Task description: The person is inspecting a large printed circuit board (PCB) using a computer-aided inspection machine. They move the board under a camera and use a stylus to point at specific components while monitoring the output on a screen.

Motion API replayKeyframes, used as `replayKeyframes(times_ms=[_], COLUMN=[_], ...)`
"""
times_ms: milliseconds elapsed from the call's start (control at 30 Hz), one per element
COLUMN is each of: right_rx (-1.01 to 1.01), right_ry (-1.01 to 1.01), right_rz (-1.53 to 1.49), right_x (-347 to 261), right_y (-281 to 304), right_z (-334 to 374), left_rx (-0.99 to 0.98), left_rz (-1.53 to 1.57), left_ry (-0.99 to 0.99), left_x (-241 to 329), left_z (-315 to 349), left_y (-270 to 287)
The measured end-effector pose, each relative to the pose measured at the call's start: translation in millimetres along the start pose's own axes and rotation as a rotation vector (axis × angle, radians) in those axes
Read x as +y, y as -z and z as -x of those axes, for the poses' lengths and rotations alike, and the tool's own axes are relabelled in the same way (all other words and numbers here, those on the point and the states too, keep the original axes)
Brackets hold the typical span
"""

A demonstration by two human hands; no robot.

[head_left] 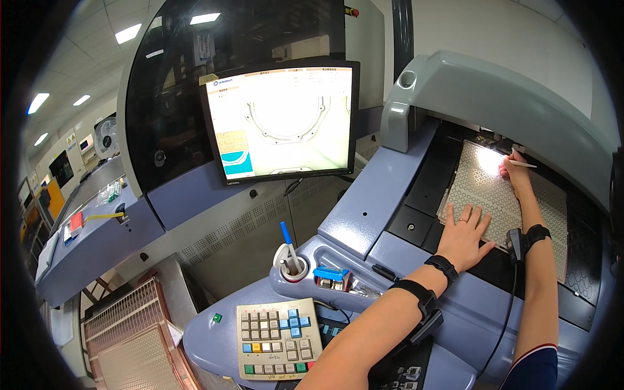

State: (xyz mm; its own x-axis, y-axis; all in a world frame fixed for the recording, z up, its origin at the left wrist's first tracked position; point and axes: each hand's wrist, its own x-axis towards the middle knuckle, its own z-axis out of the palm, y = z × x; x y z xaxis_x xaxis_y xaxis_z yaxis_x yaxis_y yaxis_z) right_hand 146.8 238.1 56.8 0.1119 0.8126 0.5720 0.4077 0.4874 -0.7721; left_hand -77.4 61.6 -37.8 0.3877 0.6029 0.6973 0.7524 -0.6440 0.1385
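Note:
A flat, pale panel (pixel 499 218) patterned with rows of small rings lies on the black bed of a machine at the right. My left hand (pixel 463 239) rests flat on its near left edge, fingers spread. Farther back, my right hand (pixel 515 170) pinches a slim, white pen-like tool (pixel 524 164) over the panel. The tool's tip is hidden by the fingers. Beside that hand a bright patch of light (pixel 486 164) falls on the panel, under the machine's grey arched cover (pixel 494 91).
A monitor (pixel 283 120) showing a magnified curved part stands at the back. Nearer are a keypad (pixel 278 338), a holder (pixel 294 272) with a blue-capped pen, and a small blue-topped box (pixel 331 278). Patterned panels (pixel 140 361) lie stacked at lower left. A black cable (pixel 508 318) hangs from my right wrist.

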Motion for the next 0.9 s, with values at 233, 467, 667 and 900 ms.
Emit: replayKeyframes(times_ms=[233, 467, 667, 900], right_rx=[-0.014, -0.096, -0.276, -0.440], right_ry=[-0.005, 0.007, 0.024, 0.037], right_rz=[-0.040, -0.083, -0.030, -0.036], right_x=[-6, -32, -82, -121], right_y=[-1, 10, 40, 90], right_z=[5, 55, 189, 402], left_rx=[-0.005, -0.029, -0.125, -0.256], left_rz=[0.004, -0.001, -0.049, 0.173], left_ry=[-0.001, -0.008, 0.020, 0.097], left_x=[-2, 4, 5, -26], left_z=[0, -2, 23, 172], left_y=[2, 5, 51, 229])
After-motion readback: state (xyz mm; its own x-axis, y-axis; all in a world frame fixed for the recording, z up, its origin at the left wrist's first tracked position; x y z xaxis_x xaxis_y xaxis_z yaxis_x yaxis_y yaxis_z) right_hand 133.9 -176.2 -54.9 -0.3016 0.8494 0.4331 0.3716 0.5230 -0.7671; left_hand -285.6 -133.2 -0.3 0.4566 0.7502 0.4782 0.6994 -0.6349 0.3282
